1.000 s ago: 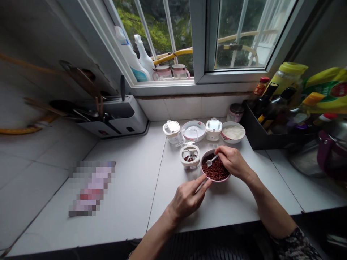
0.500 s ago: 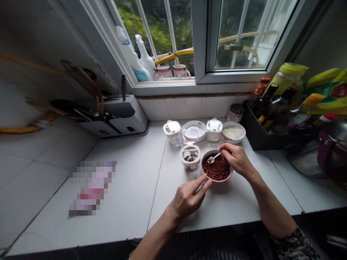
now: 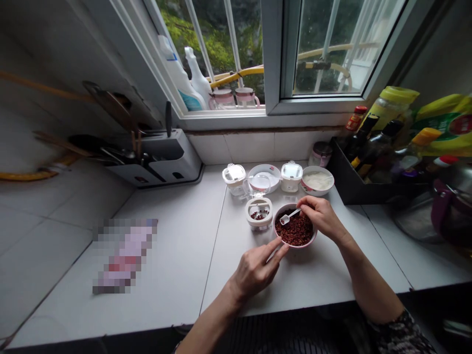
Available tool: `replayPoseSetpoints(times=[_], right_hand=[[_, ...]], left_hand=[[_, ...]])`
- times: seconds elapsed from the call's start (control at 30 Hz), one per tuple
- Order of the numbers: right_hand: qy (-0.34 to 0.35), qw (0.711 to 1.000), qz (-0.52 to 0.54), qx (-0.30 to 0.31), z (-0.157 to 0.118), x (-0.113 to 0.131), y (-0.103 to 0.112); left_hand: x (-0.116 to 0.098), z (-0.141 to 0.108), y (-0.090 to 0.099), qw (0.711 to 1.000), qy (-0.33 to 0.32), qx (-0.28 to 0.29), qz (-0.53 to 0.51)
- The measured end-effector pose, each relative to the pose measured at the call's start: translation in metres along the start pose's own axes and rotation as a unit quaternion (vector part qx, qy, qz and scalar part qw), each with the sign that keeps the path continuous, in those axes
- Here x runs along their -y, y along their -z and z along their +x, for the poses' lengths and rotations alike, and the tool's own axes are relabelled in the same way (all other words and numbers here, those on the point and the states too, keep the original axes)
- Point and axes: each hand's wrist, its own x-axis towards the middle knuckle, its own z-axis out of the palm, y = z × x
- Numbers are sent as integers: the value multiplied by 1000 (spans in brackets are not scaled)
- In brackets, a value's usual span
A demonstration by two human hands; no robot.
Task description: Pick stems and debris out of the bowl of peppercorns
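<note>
A white bowl with a pink rim (image 3: pixel 313 240) holds dark red dried peppercorns (image 3: pixel 297 232). The fingertips of my left hand (image 3: pixel 255 268) hold the bowl at its near left edge, two fingers stretched and slightly apart. Over the bowl's far right side, my right hand (image 3: pixel 320 215) pinches the handle of a small white spoon (image 3: pixel 285 220). The scoop end rests low over the peppercorns, with a few dark bits in it. Just left of the bowl stands a clear jar with a cream rim (image 3: pixel 259 224), its lid raised, some peppercorns inside.
Behind stand two lidded jars (image 3: pixel 234 178) (image 3: pixel 291 178), a bowl of white powder (image 3: pixel 264 172) and another of white granules (image 3: pixel 317 181). A black box of bottles (image 3: pixel 356 191) is at right, a utensil holder (image 3: pixel 173 162) at left. A blurred packet (image 3: pixel 129 255) lies on the counter.
The spoon's scoop has shifted slightly left and down over the peppercorns, with my right hand barely moving. My left hand stays on the bowl.
</note>
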Motion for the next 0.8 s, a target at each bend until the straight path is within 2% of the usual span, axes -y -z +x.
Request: replayPoseSetpoints(times=[0.13,0.3,0.43,0.5,0.6,0.67,0.73,0.8], right_hand=[[-45,994,100,-1,4,-1,4],[-22,986,164,-25,4,2,2],[50,985,149,-76,-5,9,-15],[123,982,96,-107,-11,11,-25],[274,957,-26,-88,-15,10,-36],[333,937,-73,-73,-16,8,-38],[333,936,-79,-88,-15,8,-34],[283,949,-59,-122,-13,8,-27]], left_hand=[[0,0,0,1000,1,1,-1],[0,0,0,1000,1,0,0],[0,0,-1,1000,0,-9,-1],[0,0,-1,1000,0,-7,2],[0,0,-1,1000,0,-6,8],[0,0,-1,1000,-2,-9,8],[0,0,-1,1000,-1,-10,5],[0,1,-1,1000,-1,-9,3]])
